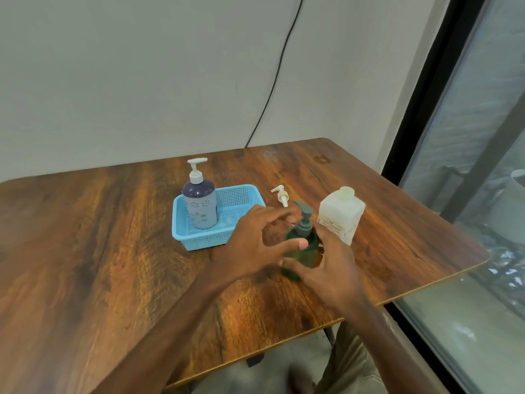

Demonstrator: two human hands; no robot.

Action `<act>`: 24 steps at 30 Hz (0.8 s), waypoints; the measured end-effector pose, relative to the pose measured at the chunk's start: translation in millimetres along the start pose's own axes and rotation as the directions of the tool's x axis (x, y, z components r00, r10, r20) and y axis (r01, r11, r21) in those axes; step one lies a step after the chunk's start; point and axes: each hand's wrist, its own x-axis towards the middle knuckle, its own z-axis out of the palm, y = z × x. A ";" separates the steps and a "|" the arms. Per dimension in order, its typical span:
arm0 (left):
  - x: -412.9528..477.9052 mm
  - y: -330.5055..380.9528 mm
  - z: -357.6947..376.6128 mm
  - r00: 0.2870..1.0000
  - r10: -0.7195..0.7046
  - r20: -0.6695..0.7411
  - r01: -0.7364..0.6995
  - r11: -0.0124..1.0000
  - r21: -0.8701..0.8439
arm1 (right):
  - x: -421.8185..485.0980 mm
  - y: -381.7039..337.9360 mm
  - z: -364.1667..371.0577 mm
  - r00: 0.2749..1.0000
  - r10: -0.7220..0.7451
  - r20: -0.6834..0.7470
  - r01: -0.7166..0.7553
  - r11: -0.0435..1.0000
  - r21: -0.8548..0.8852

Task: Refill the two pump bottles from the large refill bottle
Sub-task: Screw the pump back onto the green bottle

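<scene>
Green bottle: dark green plastic pump bottle (301, 248) on wooden table (113, 251), pump fitted.
Hands: left hand (257, 243) open beside it; right hand (326, 268) grip wrapped around it.
Refill: square white refill bottle (341, 216) uncapped, just behind.
Remaining: likely grey-blue flowered pump bottle (200, 206) in blue basket (204, 240).

Basket (181, 223) on table (85, 251), one pump bottle (199, 206) inside at its left end. Loose pump (281, 196) right of basket – refill bottle (341, 216) further right. Second pump bottle (302, 243) before them, between hands.
</scene>
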 end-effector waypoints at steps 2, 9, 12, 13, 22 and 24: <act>-12.8 -3.3 -12.3 0.996 -0.026 -0.089 0.023 0.999 -0.026 | 4.3 -5.0 2.3 0.999 0.017 -0.034 -0.017 1.000 0.010; -32.2 -52.4 -67.0 0.849 -0.157 -0.504 0.210 0.976 0.051 | 57.9 -43.8 12.3 0.993 -0.093 -0.070 0.095 0.995 0.020; -33.3 -72.1 -71.4 0.823 -0.262 -0.505 0.322 0.946 0.034 | 90.4 -67.2 23.4 0.989 -0.131 -0.075 0.135 0.989 0.052; -33.3 -78.2 -70.5 0.820 -0.291 -0.493 0.352 0.935 0.035 | 102.1 -73.2 29.3 0.988 -0.138 -0.074 0.142 0.988 0.055; -28.6 -107.0 -65.3 0.825 -0.341 -0.451 0.408 0.911 0.055 | 168.4 -56.2 97.7 0.991 -0.065 0.121 0.066 0.998 0.002; -27.6 -110.9 -65.5 0.815 -0.354 -0.459 0.415 0.909 0.035 | 171.2 -48.3 105.3 0.992 -0.067 0.109 0.065 0.998 0.021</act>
